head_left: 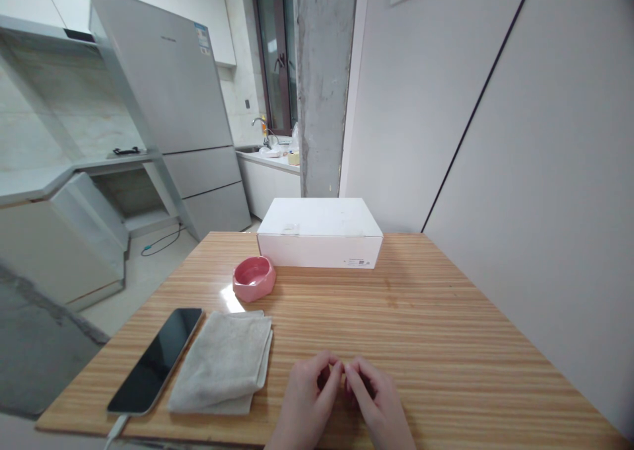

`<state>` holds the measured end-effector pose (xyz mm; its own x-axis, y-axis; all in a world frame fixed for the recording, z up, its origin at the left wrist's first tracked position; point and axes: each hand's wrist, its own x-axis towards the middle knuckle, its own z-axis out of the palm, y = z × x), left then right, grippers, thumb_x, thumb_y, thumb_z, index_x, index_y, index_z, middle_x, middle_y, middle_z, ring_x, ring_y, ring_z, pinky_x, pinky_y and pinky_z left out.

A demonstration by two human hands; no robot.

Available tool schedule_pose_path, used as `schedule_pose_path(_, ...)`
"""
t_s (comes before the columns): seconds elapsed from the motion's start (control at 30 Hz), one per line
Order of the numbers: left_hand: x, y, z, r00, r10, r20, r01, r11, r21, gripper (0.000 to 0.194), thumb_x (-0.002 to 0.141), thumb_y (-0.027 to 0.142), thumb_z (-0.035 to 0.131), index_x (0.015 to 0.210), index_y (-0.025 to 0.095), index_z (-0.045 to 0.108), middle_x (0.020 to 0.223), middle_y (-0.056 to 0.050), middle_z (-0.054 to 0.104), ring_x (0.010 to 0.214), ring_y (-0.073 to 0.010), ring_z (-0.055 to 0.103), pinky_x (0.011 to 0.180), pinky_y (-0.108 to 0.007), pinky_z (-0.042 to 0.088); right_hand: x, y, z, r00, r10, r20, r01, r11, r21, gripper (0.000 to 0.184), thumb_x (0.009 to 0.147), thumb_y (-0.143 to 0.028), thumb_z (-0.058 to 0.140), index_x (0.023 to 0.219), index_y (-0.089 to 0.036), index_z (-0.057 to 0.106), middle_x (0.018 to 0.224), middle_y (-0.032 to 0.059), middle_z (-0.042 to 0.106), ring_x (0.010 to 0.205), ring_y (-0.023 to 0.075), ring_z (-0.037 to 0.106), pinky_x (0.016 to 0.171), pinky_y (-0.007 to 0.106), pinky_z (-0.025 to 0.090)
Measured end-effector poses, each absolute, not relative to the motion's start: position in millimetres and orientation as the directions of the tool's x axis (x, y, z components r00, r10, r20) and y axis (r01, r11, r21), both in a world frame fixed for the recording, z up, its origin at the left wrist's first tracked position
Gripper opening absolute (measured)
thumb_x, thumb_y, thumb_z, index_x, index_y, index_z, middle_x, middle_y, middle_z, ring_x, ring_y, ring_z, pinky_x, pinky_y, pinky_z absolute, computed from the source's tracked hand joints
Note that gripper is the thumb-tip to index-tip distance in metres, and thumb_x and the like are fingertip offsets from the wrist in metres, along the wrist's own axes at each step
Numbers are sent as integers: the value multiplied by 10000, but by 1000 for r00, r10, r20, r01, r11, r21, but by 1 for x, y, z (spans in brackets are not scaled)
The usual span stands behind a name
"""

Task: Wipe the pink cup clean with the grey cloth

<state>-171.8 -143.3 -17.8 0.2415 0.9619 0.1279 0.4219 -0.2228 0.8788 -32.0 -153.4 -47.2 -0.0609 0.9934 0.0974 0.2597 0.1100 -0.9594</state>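
My left hand (308, 397) and my right hand (376, 397) rest at the near edge of a striped wooden table (436, 324), curled, with their fingertips meeting. Neither shows anything held. Nearest to my left hand lies a folded grey towel (222, 364), not touching it. Left of the towel is a black smartphone (154, 361), screen up, with a white cable (115, 430) at its near end. Farther off stand a small pink ceramic bowl (254, 279) and a closed white cardboard box (319, 234).
The table's far edge meets a white wall on the right. Behind it stand a concrete pillar (324, 73), a tall grey refrigerator (168, 106), and a counter with a faucet (260, 129). A floor lies beyond the table's left side.
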Motion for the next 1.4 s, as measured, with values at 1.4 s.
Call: schedule_pose_path(1.4,-173,-144,-19,237,961,143,416,-233,879,346,953,344,413,721,170,601,624,11,589,602,-111,522,578,-204,322,-29,-152,-36,-90,996,17,142,30,-989,452,822,-581,555,723,-185,750,481,-19,495,469,131,447,519,256,355)
